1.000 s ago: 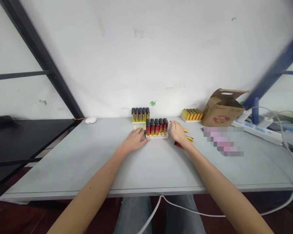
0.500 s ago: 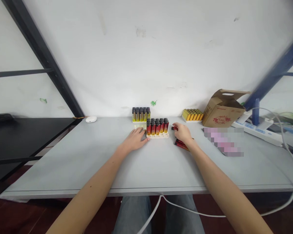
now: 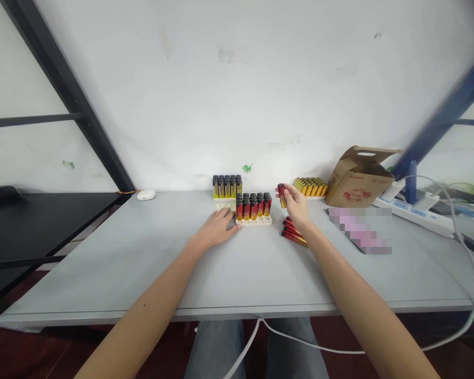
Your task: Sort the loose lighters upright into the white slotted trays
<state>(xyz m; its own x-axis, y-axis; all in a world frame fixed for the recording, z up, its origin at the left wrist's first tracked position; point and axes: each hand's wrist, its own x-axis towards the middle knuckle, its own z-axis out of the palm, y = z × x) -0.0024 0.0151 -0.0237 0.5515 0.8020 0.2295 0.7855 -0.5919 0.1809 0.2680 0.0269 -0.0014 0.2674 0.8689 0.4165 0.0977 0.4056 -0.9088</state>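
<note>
Red and yellow lighters with black tops (image 3: 253,206) stand upright in a white tray (image 3: 255,222) at the middle of the table. My left hand (image 3: 218,227) lies flat with fingers spread, its thumb at the tray's left corner. Between the fingers of my right hand (image 3: 295,204), one red lighter (image 3: 282,195) is held upright, a little right of the tray. Several more red lighters (image 3: 294,231) lie on the table below that hand, partly hidden by the wrist.
Behind stand yellow, black-topped lighters in a rack (image 3: 227,187) and yellow cylinders in another (image 3: 310,187). An open cardboard box (image 3: 357,181), a blurred pink item (image 3: 359,230), a power strip (image 3: 418,215) and white cable are right; a white case (image 3: 146,195) is left.
My right hand has risen from the loose lighters with one red lighter, now upright and lifted off the table. My left hand has stayed in place.
</note>
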